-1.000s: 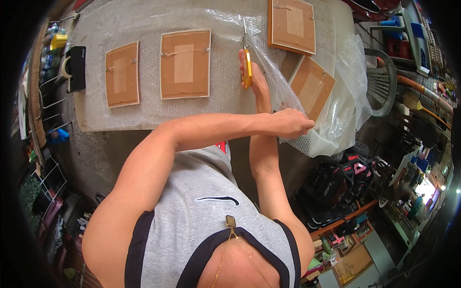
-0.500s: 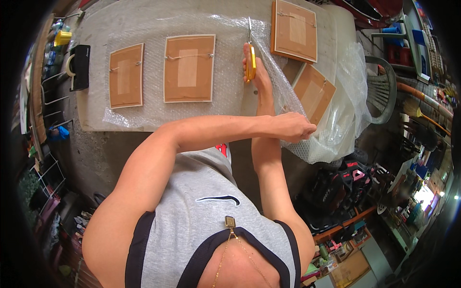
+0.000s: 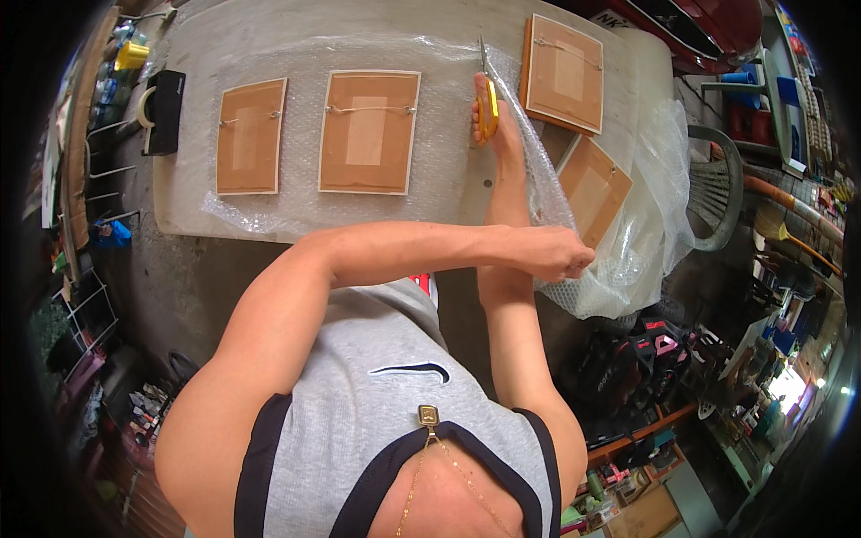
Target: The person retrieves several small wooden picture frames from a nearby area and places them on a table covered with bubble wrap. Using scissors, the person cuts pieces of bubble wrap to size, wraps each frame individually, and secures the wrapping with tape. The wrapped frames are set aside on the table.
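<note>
Head view | right hand [image 3: 505, 125] grasping yellow-handled scissors [image 3: 489, 109], blades at the bubble wrap [image 3: 544, 170] | left hand [image 3: 558, 255] clenched at its edge — arm across right forearm | wrap on table [image 3: 224, 34], beneath two frames [image 3: 368, 134] | risk — slack wrap could snag the blades

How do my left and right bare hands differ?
The left hand is closed on the clear bubble wrap; the right hand grips a yellow-handled, metal-bladed cutting tool. The left hand sits nearer the grey shirt, the right hand farther out over the pale table. Both are bare.
</note>
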`<move>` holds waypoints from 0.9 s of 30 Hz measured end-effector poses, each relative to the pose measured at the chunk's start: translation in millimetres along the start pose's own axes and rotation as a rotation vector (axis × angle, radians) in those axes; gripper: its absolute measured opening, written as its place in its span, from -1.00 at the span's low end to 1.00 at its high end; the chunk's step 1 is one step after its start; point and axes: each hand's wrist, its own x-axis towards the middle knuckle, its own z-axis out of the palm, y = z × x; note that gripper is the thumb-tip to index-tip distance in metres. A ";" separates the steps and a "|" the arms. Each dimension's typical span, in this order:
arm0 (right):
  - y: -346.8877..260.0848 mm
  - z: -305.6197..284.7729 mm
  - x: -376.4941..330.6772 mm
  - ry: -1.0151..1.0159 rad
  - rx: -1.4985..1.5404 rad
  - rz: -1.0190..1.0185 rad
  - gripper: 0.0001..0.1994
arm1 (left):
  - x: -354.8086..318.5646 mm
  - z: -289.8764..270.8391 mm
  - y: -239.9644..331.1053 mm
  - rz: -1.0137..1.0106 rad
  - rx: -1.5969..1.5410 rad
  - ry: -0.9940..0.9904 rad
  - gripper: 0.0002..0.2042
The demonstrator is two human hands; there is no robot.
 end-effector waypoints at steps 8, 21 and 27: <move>-6.8 -2.7 23.8 0.009 -0.040 -0.008 -0.24 | -6.6 -6.5 19.6 -0.023 -0.003 -0.062 -0.86; -12.2 -3.1 32.9 0.065 -0.114 -0.103 -0.24 | -13.0 -9.6 44.0 -0.082 -0.101 -0.028 -0.75; -2.4 -11.3 34.7 0.214 -0.195 -0.170 -0.28 | -35.1 -5.6 71.3 -0.051 -0.298 0.010 -0.69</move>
